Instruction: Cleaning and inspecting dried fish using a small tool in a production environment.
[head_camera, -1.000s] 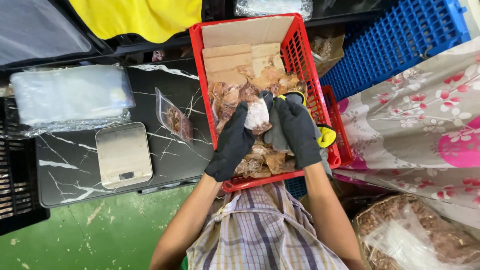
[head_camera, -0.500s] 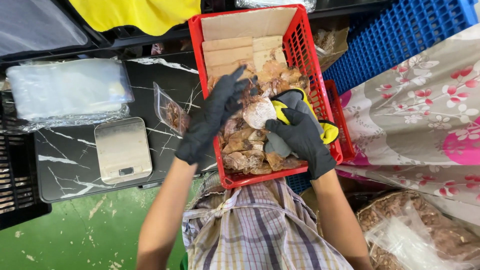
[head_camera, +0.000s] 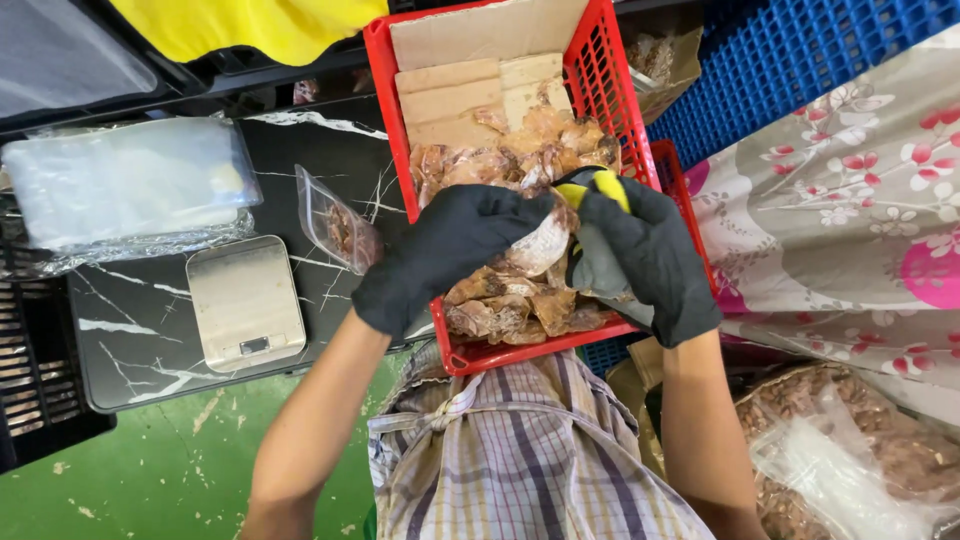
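Checked cloth of my apron (head_camera: 530, 450) fills the nearest ground, with my two bare forearms rising from it and green floor (head_camera: 170, 470) to the left. Just beyond, my hands, both in black gloves, meet over the near half of the red crate (head_camera: 600, 80). My left hand (head_camera: 450, 250) is curled shut, its fingertips closed on a pale, rounded dried piece (head_camera: 540, 245) held above the heap. My right hand (head_camera: 650, 255) is closed around a tool with a yellow and black handle (head_camera: 595, 185), whose end shows above the knuckles; what the tool is I cannot tell. The two hands nearly touch at the piece. Beneath them the crate holds a heap of brown dried pieces (head_camera: 520, 300), and its far half is lined with flat cardboard sheets (head_camera: 470, 85). Left of the crate lies the desk (head_camera: 130, 340), black with white veining; on it stand a small silver scale (head_camera: 245, 300) near its front edge and a clear bag (head_camera: 335, 230) with a few brown pieces inside, just beside the crate wall. Farther back on the desk rests a stack of clear plastic bags (head_camera: 120, 185). To the right hangs flowered cloth (head_camera: 850, 200), with a large bag of more brown pieces (head_camera: 870, 460) below it, and a blue crate (head_camera: 780, 60) behind. Farthest off, a yellow sheet (head_camera: 260, 25) lies above the red crate.
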